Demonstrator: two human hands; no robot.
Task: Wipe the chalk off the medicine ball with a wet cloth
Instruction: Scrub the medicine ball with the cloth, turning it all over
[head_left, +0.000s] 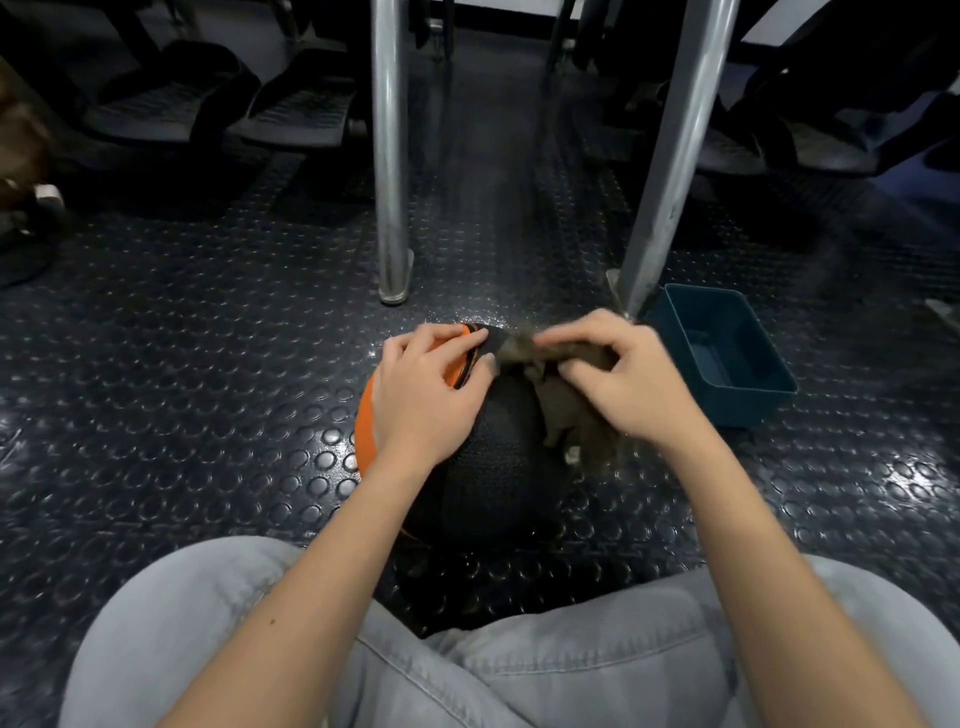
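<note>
A black and orange medicine ball sits on the studded rubber floor between my knees. My left hand lies flat on its upper left side, fingers spread over the orange panel. My right hand grips a dark brown cloth and holds it against the ball's top right. Part of the cloth hangs down the ball's right side. The cloth's motion blurs its far end. No chalk marks are plain on the visible black surface.
A teal plastic tub stands on the floor just right of the ball. Two metal frame legs rise behind it. Machine footplates line the back. My grey-trousered legs fill the foreground.
</note>
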